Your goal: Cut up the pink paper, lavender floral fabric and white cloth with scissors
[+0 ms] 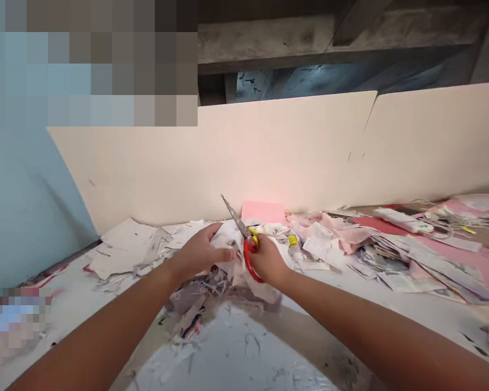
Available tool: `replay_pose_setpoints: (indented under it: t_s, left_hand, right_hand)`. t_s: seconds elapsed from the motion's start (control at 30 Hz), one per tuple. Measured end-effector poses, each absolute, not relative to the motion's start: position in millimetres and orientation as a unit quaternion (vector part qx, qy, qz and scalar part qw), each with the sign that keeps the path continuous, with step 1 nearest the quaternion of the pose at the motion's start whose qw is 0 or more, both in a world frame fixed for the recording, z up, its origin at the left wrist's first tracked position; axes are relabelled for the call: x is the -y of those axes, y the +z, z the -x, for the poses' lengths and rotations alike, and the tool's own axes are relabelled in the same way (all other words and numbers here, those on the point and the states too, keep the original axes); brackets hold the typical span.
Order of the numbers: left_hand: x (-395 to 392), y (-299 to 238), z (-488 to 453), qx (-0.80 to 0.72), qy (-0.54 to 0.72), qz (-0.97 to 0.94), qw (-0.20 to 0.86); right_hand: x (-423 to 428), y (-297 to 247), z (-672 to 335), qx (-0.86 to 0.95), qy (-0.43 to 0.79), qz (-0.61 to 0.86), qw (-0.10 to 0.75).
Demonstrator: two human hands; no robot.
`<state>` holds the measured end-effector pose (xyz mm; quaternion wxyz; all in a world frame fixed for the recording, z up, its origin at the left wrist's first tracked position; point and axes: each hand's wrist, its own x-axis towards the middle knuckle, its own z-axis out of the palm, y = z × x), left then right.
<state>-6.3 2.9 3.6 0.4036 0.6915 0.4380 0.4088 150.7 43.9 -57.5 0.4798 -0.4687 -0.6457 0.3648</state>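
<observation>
While the left hand (199, 252) gathers a crumpled white paper (225, 247) in a curled, fairly narrow grip, the right hand (268, 262) closes around the red-handled scissors (249, 259), its fingers wrapped over the loops. The steel blades (233, 217) rise up and away from the hand, their tips pointing toward the wall, and the paper sits just beside them, between the two hands, at the front of a cluttered white table (77, 320). From this head view, the blades seem almost closed, though the angle makes it hard to be sure, and no cut shows at this instant. Torn paper scraps (195, 309) are heaped beneath the hands. Loose white sheets (124, 244) lie to the left, against a cream board (212, 163). A pink card (263, 212) leans on that board just behind the scissors. To the right are a small yellow-labelled bottle (293, 243), pink paper pieces (330, 231), and a spread of printed pages (387, 260).
</observation>
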Motion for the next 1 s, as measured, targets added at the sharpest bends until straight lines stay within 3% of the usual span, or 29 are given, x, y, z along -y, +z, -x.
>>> replay_pose_setpoints:
  t_s: [0.2, 0.33, 0.4, 0.47, 0.6, 0.73, 1.0]
  left_hand:
    - [-21.1, 9.8, 38.9, -0.59, 0.386, -0.676, 0.212]
    - [-17.2, 10.3, 49.8, -0.523, 0.271, -0.76, 0.273]
    - [-9.0, 2.3, 44.5, -0.489, 0.242, -0.776, 0.316]
    - [-0.5, -12.7, 34.1, -0.461, 0.201, -0.795, 0.339]
    - [8.0, -50.0, 13.6, -0.443, 0.159, -0.842, 0.264]
    - [4.2, -74.5, 9.1, -0.445, 0.164, -0.865, 0.162]
    - [-26.5, -107.0, 20.6, -0.392, 0.167, -0.899, 0.102]
  right_hand:
    - [-61.1, -12.8, -186.4, 0.655, 0.399, 0.465, 0.442]
    - [-70.8, 7.9, -225.8, 0.72, 0.551, 0.37, 0.203]
    - [-84.0, 3.9, -236.6, 0.728, 0.487, 0.426, 0.225]
    - [-102.4, -7.7, -239.7, 0.705, 0.322, 0.552, 0.307]
    - [-142.3, -31.7, -236.8, 0.649, 0.165, 0.646, 0.367]
    - [-175.2, -40.3, -240.4, 0.623, 0.089, 0.696, 0.346]
    - [-218.7, -65.5, -249.7, 0.644, 0.092, 0.723, 0.232]
